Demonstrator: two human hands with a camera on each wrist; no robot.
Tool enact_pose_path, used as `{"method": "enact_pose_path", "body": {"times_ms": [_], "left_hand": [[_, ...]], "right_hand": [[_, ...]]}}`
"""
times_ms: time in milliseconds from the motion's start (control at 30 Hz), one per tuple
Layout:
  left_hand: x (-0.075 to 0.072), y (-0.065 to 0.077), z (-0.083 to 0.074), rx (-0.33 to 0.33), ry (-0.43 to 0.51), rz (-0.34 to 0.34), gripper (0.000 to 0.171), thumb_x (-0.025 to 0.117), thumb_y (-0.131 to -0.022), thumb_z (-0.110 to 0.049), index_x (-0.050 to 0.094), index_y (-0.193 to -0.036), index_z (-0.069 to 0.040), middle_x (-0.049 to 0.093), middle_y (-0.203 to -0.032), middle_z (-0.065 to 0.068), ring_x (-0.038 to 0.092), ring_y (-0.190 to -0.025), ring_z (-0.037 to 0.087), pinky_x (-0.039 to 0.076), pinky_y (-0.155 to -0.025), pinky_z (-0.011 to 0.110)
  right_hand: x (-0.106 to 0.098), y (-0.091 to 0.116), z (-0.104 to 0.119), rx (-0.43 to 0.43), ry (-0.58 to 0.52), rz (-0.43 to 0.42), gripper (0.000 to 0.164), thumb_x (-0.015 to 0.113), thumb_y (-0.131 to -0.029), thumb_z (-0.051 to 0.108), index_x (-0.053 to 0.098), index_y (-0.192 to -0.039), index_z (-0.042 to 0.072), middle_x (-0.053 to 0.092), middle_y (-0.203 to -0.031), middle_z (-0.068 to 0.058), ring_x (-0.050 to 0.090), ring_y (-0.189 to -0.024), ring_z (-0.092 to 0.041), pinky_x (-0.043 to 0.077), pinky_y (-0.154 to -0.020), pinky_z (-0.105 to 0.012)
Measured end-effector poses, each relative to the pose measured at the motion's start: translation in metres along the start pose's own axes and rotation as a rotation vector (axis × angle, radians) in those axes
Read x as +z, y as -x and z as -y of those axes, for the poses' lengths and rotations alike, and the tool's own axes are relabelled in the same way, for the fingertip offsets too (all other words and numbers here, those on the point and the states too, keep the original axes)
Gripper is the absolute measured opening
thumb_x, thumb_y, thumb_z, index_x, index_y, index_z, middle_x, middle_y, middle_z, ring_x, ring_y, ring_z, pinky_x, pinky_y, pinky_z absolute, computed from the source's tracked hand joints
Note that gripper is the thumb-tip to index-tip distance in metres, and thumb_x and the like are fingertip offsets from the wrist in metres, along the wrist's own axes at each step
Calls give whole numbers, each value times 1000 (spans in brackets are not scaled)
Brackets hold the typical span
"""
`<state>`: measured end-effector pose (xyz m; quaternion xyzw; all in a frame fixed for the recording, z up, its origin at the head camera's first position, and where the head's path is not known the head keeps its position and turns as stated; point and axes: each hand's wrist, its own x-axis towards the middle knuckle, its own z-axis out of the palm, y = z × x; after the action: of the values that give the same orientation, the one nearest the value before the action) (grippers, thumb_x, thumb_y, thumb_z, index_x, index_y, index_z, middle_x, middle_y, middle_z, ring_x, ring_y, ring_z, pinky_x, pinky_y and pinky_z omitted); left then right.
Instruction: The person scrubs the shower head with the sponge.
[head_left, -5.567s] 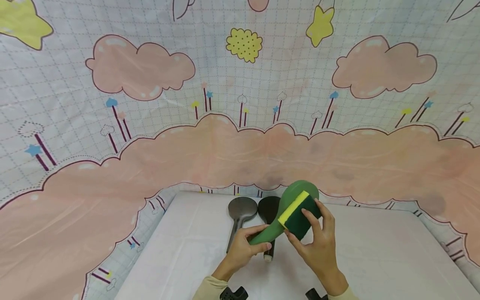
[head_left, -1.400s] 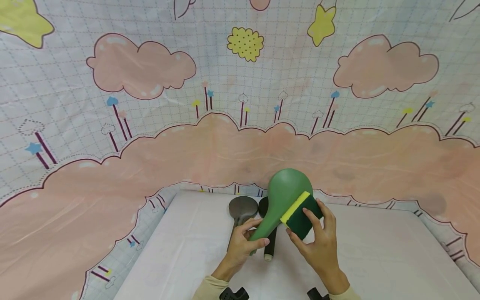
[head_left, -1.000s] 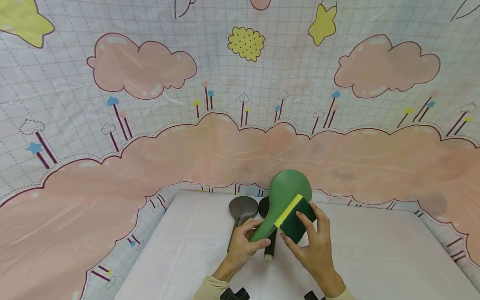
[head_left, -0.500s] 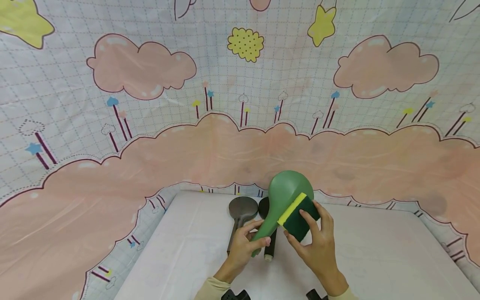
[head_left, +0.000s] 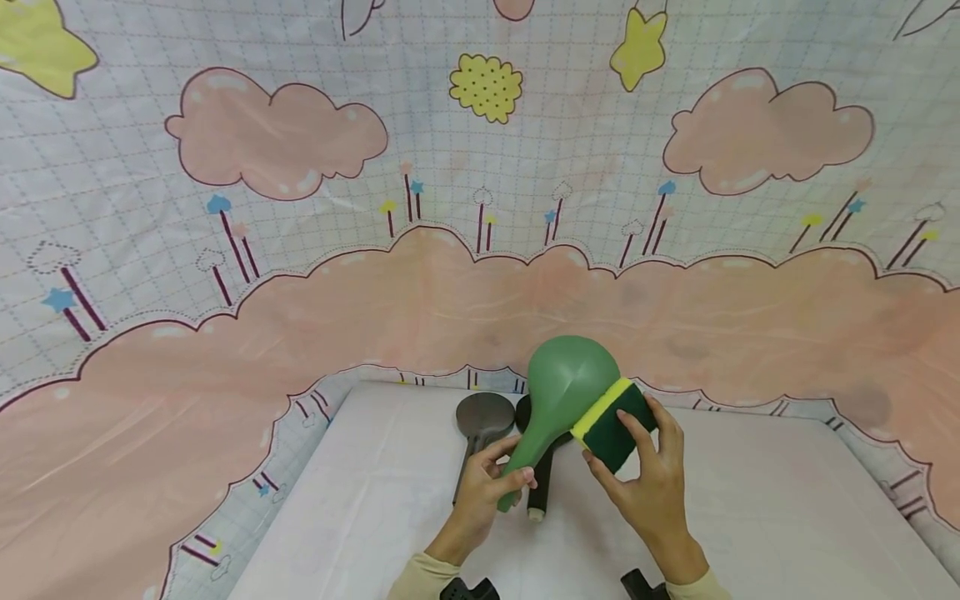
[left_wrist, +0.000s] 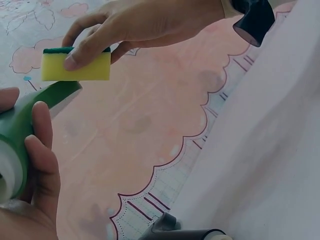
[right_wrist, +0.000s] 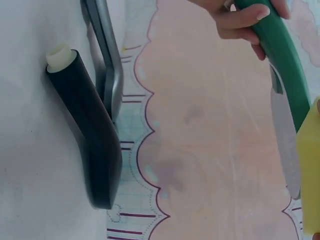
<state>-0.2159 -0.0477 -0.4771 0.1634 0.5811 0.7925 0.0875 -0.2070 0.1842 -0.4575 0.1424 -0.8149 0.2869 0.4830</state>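
Observation:
My left hand [head_left: 476,504] grips the handle of a green shower head [head_left: 570,375], its round back turned up toward the head camera. In my right hand [head_left: 654,492], a yellow sponge with a dark green scouring side [head_left: 618,427] is pinched between thumb and fingers. The sponge's yellow face lies against the right edge of the shower head. From the left wrist, the sponge [left_wrist: 75,69] sits on top of the green back [left_wrist: 60,92]. The right wrist view shows the pale spray face [right_wrist: 286,145] turned away from the sponge.
A grey shower head [head_left: 486,417] and a black shower head [head_left: 540,492] lie side by side on the white table [head_left: 360,483], behind and below the hands. The black one's handle ends in a pale connector [right_wrist: 60,57]. A cartoon-printed cloth [head_left: 450,308] hangs behind the table.
The shower head has swung from slanting right to a steeper angle, showing more of its back. The sponge slid down-left, then back up-right to the head's right edge. Both grips stay the same.

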Motion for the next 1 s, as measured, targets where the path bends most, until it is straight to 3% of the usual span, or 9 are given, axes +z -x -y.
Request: {"method": "enact_pose_path", "body": {"times_ms": [100,200,333,633,1000], "left_hand": [[0,-1,0,-1,-1,1,54,65,-89,-4,48,-139,5,63,-105,0,67,-73,6,47,-56,18],[0,-1,-1,-5,-5,3,53,65,-90,-6,47,-140,4,63,-103,1,67,-74,7,48,-57,19],[-2,1,-4,-18,-7,-17,53,64,-91,-8,47,-140,4,64,-101,3,67,-77,7,49,-60,20],[-2,-4,-12,17,-34,23,54,63,-93,-7,43,-141,9,66,-102,4,68,-82,6,50,-64,20],[-10,-3,-14,50,-68,61,55,62,-92,-3,42,-140,13,68,-97,3,67,-82,5,49,-66,18]], "right_hand": [[0,0,2,-2,7,4,73,56,-85,70,63,-125,9,43,-146,-23,43,-126,-39,50,-91,-55],[1,-1,4,-15,5,2,73,56,-85,70,63,-125,9,43,-146,-23,43,-127,-39,46,-101,-38],[3,-5,6,-60,-19,0,70,58,-86,66,63,-126,9,43,-145,-25,44,-126,-40,34,-106,-22],[-3,-14,4,-111,-40,-8,71,59,-86,65,63,-125,7,44,-143,-28,43,-126,-41,27,-108,-16],[-13,-16,-4,-88,-75,5,71,61,-86,65,63,-126,6,44,-143,-27,43,-125,-41,25,-107,-11]]}}
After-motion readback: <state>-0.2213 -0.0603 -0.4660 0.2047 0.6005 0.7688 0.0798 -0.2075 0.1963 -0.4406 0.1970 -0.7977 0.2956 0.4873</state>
